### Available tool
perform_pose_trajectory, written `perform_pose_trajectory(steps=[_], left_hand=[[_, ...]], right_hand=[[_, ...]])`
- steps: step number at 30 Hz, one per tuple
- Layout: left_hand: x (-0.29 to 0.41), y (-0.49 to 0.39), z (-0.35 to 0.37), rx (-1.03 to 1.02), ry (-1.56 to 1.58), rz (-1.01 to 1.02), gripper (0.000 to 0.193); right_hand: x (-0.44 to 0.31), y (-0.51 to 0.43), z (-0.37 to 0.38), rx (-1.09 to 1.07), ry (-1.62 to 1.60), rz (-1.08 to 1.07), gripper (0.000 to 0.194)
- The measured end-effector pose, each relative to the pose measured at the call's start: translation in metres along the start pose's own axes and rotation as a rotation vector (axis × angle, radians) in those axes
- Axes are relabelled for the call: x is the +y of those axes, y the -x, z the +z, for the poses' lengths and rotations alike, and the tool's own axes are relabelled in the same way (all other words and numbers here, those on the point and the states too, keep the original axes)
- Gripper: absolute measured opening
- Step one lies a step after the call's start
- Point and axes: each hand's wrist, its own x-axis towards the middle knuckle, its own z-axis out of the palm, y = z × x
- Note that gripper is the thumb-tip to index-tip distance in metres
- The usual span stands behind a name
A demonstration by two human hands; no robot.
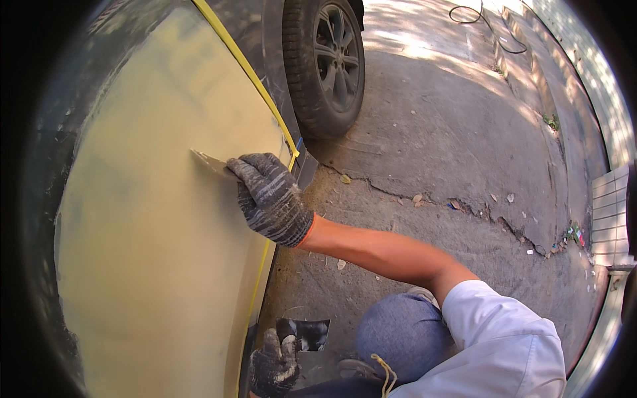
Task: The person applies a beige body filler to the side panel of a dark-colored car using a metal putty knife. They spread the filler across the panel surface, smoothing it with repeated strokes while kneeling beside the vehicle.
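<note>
My right hand (276,199), in a grey and black knitted work glove with an orange cuff, grips a thin flat filler spreader (214,164). The blade's edge lies at a car body panel (164,214) coated in pale yellow body filler; whether it touches cannot be told. Low in the view is my left hand (274,365), gloved too, its fingertips smeared with pale filler. Its thumb and fingers overlap one end of a glossy black rectangular plate (313,335) and seem to pinch it. Yellow masking tape (244,62) runs along the panel's edge.
A car wheel (338,59) stands beyond the panel. Cracked concrete ground (448,149) carries dry leaves and litter. My bent knee (403,323) is close below my right forearm. Steps (535,74) and a black hose (468,20) lie at the far right.
</note>
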Motion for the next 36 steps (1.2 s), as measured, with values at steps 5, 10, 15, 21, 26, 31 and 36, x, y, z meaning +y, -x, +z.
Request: perform_pose_trajectory(steps=[5,10,15,21,26,31,36], left_hand=[[0.010,-0.004,-0.007,-0.050,0.080,-0.110,0.024],[0.012,-0.006,-0.009,-0.107,0.028,-0.196,0.022],[0.007,-0.003,-0.002,0.012,0.044,-0.059,0.023],[0.003,0.004,-0.002,-0.052,0.031,-0.167,0.023],[0.000,-0.002,0.000,-0.041,0.082,-0.089,0.021],[0.001,-0.003,-0.002,-0.088,0.161,-0.182,0.019],[0.000,-0.001,0.001,-0.024,0.082,-0.082,0.021]], right_hand=[[0.066,-0.031,-0.022,0.196,0.159,0.060,0.026],[0.084,-0.034,-0.011,0.201,0.186,0.020,0.025],[0.077,-0.037,-0.005,0.169,0.203,0.039,0.028],[0.069,-0.034,0.008,0.150,0.252,-0.015,0.043],[0.051,-0.022,0.009,0.075,0.224,-0.039,0.048],[0.039,-0.005,0.014,0.023,0.185,-0.107,0.057],[0.032,0.010,0.016,-0.057,0.144,-0.098,0.056]])
